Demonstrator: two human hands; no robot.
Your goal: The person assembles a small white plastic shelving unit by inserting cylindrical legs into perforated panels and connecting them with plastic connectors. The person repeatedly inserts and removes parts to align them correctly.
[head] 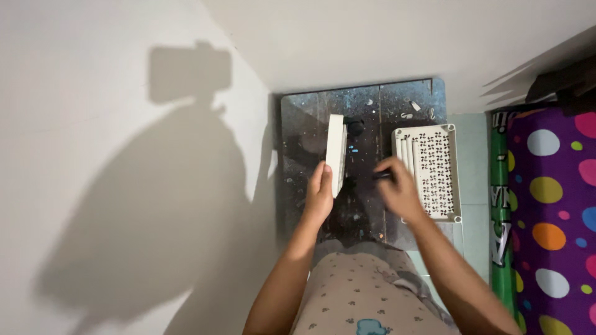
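Note:
My left hand (320, 193) grips the near end of a flat white rectangular panel (336, 151), held on edge above a dark speckled board (366, 105) on the floor. To its right, my right hand (398, 189) is closed around a thin dark tool (380, 176) whose tip points left toward the panel. This hand hovers over the left edge of a white perforated plastic cover (434, 167) lying flat on the board. A small round black object (356, 127) sits just right of the panel.
A white wall with my shadow fills the left side. Small white bits (413, 107) lie at the board's far end. A purple polka-dot cloth (555, 211) and a green strip (498, 205) run along the right. Pale tiles (473, 155) show beside the cover.

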